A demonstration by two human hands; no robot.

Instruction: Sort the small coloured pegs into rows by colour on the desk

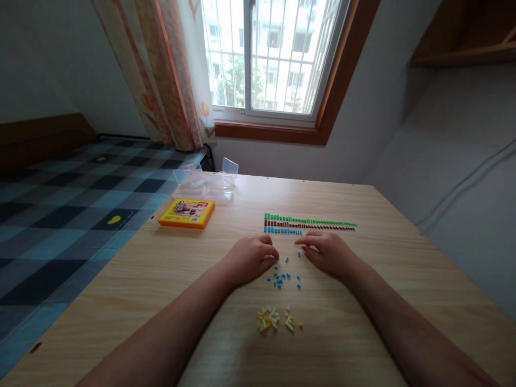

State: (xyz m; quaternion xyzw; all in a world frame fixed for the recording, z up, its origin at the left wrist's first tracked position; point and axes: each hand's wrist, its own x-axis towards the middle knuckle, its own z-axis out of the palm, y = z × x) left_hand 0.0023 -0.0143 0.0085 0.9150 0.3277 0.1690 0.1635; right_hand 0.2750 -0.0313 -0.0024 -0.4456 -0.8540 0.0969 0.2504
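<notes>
Left hand (249, 260) beside loose blue pieces (279, 281), right hand (329, 252) by a blue row (278, 230), perhaps touching it

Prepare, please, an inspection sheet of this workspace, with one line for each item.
Surface: table with light wood grain.
Job's things: green row farthest, brown row between, shorter blue row nearest; loose blue pieces scattered nearer the person, yellow and cream pieces nearer still.
Clutter: yellow-orange box and clear plastic containers, far left.
Hands: left hand beside the loose blue pieces, fingers curled; right hand by the blue row's right end, fingers extended. Whether either holds a piece cannot be told.
Cables: one thin cable along the right wall.
Surroundings: checked bed, curtain, barred window, shelf.
</notes>
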